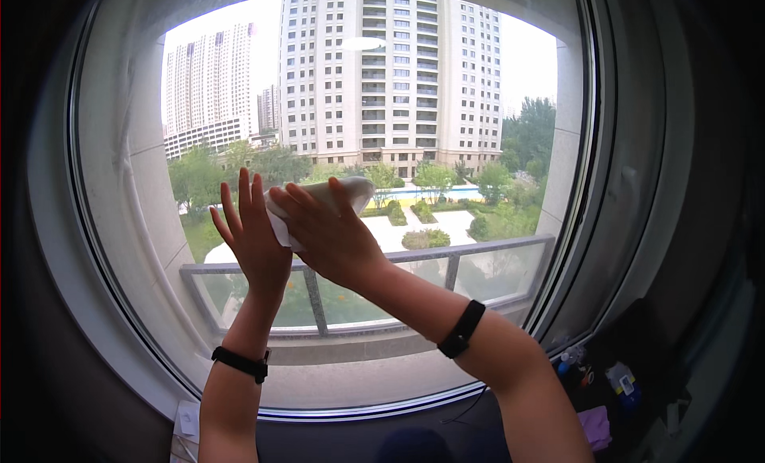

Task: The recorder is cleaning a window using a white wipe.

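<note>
Both arms reach up toward a large window pane (382, 278). My right hand (334, 239) lies over a folded white cloth or wipe (360, 191), its fingers slanting up and left across it. The cloth shows beyond the fingers at the upper right and hangs below them on the left. Close beside it, my left hand (258, 236) is upright with fingers spread, its wrist near the right hand's heel. The left thumb is hidden, so whether it touches the cloth cannot be told. A black band sits on each arm.
The window frame (603, 164) curves around the pane, with its lower rail (358, 412) below my arms. Outside stand a glass-panelled railing (382, 295) and tall buildings (391, 74). At lower right lie a blue-and-white package (623, 385) and purple cloth (594, 427).
</note>
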`<state>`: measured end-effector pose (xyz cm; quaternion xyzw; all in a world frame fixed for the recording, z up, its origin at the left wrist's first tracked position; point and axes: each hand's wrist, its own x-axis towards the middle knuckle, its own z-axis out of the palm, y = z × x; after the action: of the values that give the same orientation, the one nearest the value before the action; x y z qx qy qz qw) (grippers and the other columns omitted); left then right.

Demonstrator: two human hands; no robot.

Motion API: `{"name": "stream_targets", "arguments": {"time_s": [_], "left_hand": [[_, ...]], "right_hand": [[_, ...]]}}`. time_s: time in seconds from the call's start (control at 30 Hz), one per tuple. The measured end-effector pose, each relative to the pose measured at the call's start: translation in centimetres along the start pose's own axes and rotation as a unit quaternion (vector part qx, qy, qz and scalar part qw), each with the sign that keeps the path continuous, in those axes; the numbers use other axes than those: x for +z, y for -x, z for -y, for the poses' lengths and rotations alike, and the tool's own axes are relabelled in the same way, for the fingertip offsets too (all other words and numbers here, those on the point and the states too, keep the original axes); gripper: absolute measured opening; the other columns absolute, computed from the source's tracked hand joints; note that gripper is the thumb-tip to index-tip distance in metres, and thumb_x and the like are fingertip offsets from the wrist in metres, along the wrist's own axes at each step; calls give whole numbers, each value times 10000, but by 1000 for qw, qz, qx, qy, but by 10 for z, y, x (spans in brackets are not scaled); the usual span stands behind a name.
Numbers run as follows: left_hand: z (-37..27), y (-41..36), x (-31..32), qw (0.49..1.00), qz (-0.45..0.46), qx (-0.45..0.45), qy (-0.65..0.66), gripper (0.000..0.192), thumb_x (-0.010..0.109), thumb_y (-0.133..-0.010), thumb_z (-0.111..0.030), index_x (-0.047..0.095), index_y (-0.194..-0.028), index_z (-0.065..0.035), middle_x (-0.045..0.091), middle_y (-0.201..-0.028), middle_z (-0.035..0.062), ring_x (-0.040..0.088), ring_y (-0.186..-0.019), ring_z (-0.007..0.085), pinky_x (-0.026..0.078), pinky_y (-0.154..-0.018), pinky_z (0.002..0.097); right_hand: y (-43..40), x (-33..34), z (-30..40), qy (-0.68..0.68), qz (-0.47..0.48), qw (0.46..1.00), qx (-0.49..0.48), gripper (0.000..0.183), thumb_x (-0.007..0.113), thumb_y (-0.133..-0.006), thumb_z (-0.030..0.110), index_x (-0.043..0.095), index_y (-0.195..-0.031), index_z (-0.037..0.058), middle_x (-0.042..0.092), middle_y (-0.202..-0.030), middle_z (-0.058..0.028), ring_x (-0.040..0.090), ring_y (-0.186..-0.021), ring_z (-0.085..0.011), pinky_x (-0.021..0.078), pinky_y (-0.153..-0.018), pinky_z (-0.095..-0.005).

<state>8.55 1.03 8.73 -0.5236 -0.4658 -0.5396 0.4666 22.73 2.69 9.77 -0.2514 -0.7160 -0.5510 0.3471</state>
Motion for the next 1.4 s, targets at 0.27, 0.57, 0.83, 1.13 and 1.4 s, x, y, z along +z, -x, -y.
{"name": "stream_targets", "arguments": {"time_s": [0.27, 0.57, 0.83, 1.13, 1.4], "left_hand": [[3, 2, -6, 999, 33, 6, -29, 612, 344, -823, -65, 267, -1429, -85, 248, -1503, 99, 170, -1398, 352, 57, -1114, 565], [7, 6, -4, 999, 25, 1, -44, 603, 344, -865, -209, 237, -1449, -107, 220, -1517, 90, 153, -1404, 346, 53, -1109, 575], [-5, 5, -2, 997, 44, -9, -55, 651, 371, -813, -145, 228, -1444, -71, 221, -1517, 93, 165, -1402, 340, 64, -1116, 561], [-3, 6, -7, 995, 68, -20, -74, 706, 420, -767, -104, 219, -1442, -54, 196, -1522, 107, 127, -1410, 337, 42, -1123, 541], [11, 14, -4, 995, 61, 26, -72, 574, 209, -963, -352, 163, -1470, -87, 158, -1532, 117, 102, -1411, 358, 18, -1115, 545]], "right_hand": [[9, -26, -103, -27, 37, 998, 51, 667, 499, -861, 546, 317, -1415, 224, 230, -1504, 21, 201, -1391, -175, 87, -1108, -584], [111, -23, -257, 82, -48, 943, 319, 724, 321, -951, 524, 161, -1430, 5, 193, -1474, -206, 159, -1400, -294, 121, -1096, -590], [50, -6, -207, 115, -93, 933, 328, 696, 415, -928, 509, 277, -1364, -15, 212, -1461, -232, 182, -1386, -344, 138, -1037, -676], [-68, -13, -69, -110, -65, 992, -13, 713, 577, -820, 535, 356, -1400, 183, 276, -1487, -32, 236, -1383, -196, 71, -1100, -604], [-67, -32, -217, 85, -89, 991, 57, 561, 495, -899, 416, 352, -1370, 147, 348, -1431, -50, 321, -1338, -211, 210, -1071, -582]]}}
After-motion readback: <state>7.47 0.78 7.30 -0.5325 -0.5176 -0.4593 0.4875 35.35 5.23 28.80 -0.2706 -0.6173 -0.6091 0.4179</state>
